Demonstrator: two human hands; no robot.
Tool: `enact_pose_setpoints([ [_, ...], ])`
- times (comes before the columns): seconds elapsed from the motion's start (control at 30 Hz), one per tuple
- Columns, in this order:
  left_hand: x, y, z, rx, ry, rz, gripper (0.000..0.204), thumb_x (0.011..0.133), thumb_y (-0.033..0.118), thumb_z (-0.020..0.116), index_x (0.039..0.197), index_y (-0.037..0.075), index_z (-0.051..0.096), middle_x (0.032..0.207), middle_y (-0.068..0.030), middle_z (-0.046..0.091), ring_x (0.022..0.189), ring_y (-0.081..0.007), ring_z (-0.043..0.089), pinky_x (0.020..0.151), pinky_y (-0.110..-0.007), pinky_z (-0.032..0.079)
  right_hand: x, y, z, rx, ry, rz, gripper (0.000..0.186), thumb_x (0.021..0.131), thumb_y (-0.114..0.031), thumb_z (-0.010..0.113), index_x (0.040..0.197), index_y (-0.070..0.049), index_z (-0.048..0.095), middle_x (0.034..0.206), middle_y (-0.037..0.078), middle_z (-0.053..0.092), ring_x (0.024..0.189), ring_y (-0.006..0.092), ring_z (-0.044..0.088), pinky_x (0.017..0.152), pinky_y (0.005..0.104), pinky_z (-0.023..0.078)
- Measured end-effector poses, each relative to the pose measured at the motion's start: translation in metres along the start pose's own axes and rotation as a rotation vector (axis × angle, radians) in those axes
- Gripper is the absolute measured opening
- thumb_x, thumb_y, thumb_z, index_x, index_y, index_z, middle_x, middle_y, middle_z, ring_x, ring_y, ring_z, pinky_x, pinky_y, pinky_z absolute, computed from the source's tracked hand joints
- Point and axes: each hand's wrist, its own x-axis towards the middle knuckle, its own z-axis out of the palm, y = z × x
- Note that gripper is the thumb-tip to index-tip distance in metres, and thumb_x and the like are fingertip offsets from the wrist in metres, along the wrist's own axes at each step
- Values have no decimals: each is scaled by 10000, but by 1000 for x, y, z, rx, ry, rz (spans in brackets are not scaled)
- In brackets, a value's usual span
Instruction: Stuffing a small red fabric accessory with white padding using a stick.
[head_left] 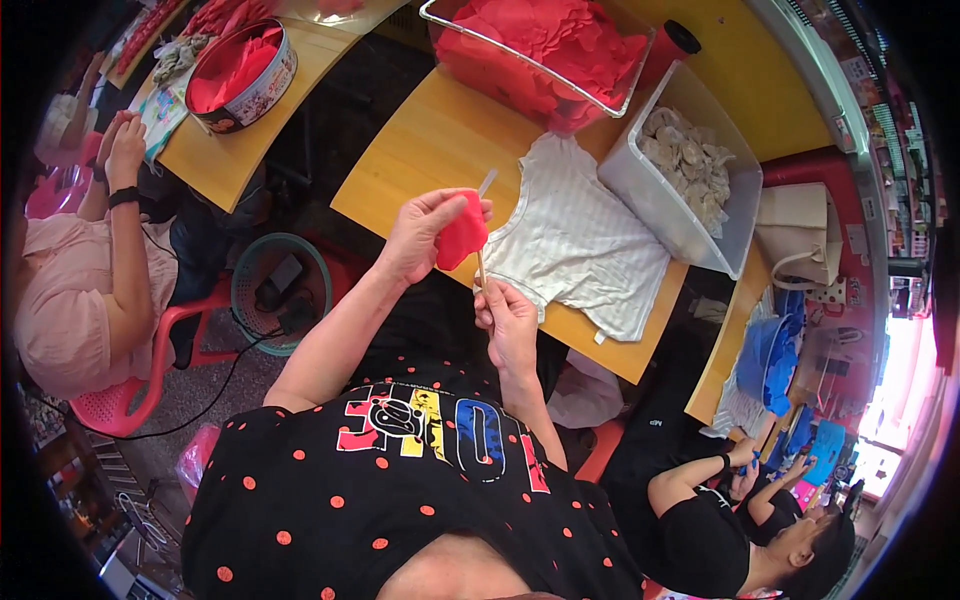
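Between the thumb and fingers of my left hand (pixel 422 238) is a small red fabric piece (pixel 462 232), held upright over the near edge of the wooden table (pixel 410 150). My right hand (pixel 510 322) pinches a thin, light-brown stick (pixel 482 268) just below it. The stick's upper end runs up to the red piece. A pale flat tip (pixel 488 181) shows above the fabric; whether it belongs to the same stick, I cannot tell. To the right of both hands, a white striped sleeveless garment (pixel 585 245) lies spread on the table.
Behind the garment stands a clear bin (pixel 520 66) of red pieces, beside a whitish bin (pixel 660 212) of beige pieces. A round tin (pixel 262 105) sits on the left table. Co-workers sit left and lower right. A green basket (pixel 238 300) rests on the floor.
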Motion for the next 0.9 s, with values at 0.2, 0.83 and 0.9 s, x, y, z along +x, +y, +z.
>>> enact_pose_setpoints([
  [0.2,1,3,-2,127,0,-49,230,864,67,620,1066,-42,604,1015,-156,654,908,-214,648,790,-325,551,-1,-3,4,-103,22,-77,193,928,-134,556,1022,23,618,710,14,552,527,42,391,470,174,292],
  [0.83,0,-8,-15,-72,32,-36,236,894,87,583,1099,-29,594,1039,-150,648,955,-214,635,823,-336,538,-8,7,14,156,8,74,192,928,-150,553,995,22,605,700,8,544,517,42,380,463,173,302],
  [0.9,0,-7,-13,-99,29,-48,231,895,95,583,1091,-27,592,1039,-148,648,954,-218,637,822,-337,538,-9,6,14,175,15,76,194,928,-152,553,996,23,605,699,8,543,516,42,378,463,172,302],
])
